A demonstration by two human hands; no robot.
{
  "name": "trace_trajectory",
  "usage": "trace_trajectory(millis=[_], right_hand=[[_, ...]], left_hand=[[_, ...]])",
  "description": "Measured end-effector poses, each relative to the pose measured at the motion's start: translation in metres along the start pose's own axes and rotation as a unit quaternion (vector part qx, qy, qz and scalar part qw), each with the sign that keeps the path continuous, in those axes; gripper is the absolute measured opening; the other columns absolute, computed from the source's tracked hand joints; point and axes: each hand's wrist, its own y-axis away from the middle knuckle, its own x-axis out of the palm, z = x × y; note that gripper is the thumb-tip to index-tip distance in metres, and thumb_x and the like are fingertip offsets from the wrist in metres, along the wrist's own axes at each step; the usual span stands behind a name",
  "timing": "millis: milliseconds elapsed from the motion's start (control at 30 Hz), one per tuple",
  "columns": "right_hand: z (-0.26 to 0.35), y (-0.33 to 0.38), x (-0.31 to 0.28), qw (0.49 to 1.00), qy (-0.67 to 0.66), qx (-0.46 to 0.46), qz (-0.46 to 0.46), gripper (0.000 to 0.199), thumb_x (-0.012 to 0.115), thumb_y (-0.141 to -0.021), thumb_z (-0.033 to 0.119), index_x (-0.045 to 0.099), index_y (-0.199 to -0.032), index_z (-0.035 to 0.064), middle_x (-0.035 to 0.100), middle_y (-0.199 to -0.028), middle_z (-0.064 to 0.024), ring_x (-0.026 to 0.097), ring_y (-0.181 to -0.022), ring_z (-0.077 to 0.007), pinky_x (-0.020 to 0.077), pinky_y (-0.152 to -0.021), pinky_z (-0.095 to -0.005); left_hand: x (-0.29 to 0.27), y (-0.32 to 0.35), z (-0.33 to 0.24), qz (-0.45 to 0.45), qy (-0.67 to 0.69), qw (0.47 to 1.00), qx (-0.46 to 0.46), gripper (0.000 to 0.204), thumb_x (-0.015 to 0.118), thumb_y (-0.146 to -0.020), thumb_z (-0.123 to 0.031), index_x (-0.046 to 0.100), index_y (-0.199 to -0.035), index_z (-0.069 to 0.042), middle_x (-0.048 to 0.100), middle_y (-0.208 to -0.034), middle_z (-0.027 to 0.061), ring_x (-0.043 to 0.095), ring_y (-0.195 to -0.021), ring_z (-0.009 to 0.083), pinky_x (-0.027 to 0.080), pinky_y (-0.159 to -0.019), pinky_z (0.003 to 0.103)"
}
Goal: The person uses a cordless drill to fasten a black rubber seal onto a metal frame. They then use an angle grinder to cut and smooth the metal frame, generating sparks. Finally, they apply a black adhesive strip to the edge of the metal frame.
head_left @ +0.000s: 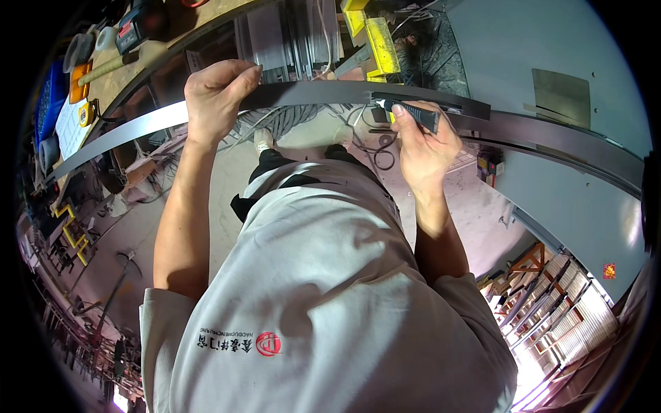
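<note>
Left hand (pixel 215 96) grips a long dark metal strip (pixel 310 93); right hand (pixel 423 141) presses a black-handled tool (pixel 413 112) on it

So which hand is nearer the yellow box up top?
Right. The right hand, gripping a black-handled tool, sits just below the yellow box; the left hand holds the metal strip farther left.

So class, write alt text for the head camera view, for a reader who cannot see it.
A person's left hand grips a long grey metal strip while the right hand holds a black-handled tool against it, above a cluttered workshop floor.
</note>
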Motion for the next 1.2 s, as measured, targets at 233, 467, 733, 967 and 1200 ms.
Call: trace_trajectory(millis=[233, 467, 733, 967, 1200], right_hand=[[0.004, -0.003, 0.001, 0.996, 0.040, -0.075, 0.005, 0.015, 0.080, -0.084, -0.007, 0.073, -0.098, -0.0040, 0.077, -0.096, -0.0138, 0.073, -0.084, -0.0209, 0.0566, -0.080, -0.0308], [0.007, -0.004, 0.000, 0.990, 0.079, -0.119, 0.004, 0.018, 0.080, -0.083, -0.008, 0.072, -0.098, -0.0044, 0.076, -0.096, -0.0153, 0.074, -0.084, -0.0244, 0.0578, -0.079, -0.0321], [0.006, -0.002, 0.002, 0.974, 0.129, -0.185, -0.009, 0.017, 0.080, -0.083, -0.006, 0.071, -0.097, -0.0028, 0.074, -0.092, -0.0160, 0.074, -0.082, -0.0290, 0.0588, -0.075, -0.0351], [0.016, -0.006, 0.005, 0.978, 0.152, -0.141, 0.011, 0.021, 0.084, -0.079, -0.001, 0.072, -0.096, -0.0003, 0.072, -0.090, -0.0152, 0.073, -0.082, -0.0299, 0.0582, -0.074, -0.0359], [0.007, 0.000, 0.003, 0.998, 0.045, 0.013, 0.031, 0.018, 0.083, -0.084, -0.001, 0.076, -0.100, -0.0028, 0.077, -0.094, -0.0136, 0.074, -0.080, -0.0201, 0.0574, -0.074, -0.0328]], left_hand=[[0.002, 0.000, -0.001, -0.014, 0.009, 1.000, 0.005, 0.016, 0.080, -0.094, -0.009, 0.078, -0.097, 0.006, 0.073, -0.080, 0.0026, 0.063, -0.073, 0.0073, 0.052, -0.069, 0.023], [0.001, 0.001, 0.000, 0.001, -0.008, 1.000, -0.001, 0.019, 0.079, -0.096, -0.011, 0.078, -0.103, 0.006, 0.075, -0.088, 0.0008, 0.063, -0.081, 0.0065, 0.052, -0.077, 0.022], [0.000, 0.001, -0.002, 0.004, -0.012, 1.000, -0.011, 0.018, 0.079, -0.096, -0.011, 0.078, -0.104, 0.005, 0.075, -0.088, 0.0008, 0.064, -0.082, 0.0066, 0.052, -0.078, 0.022], [0.001, 0.000, -0.003, 0.005, -0.013, 1.000, -0.017, 0.018, 0.079, -0.096, -0.011, 0.078, -0.104, 0.006, 0.075, -0.087, 0.0006, 0.064, -0.081, 0.0065, 0.052, -0.077, 0.022], [0.002, 0.000, -0.004, -0.005, -0.013, 1.000, 0.001, 0.018, 0.080, -0.095, -0.011, 0.078, -0.101, 0.005, 0.074, -0.084, 0.0008, 0.063, -0.078, 0.0065, 0.052, -0.073, 0.022]])
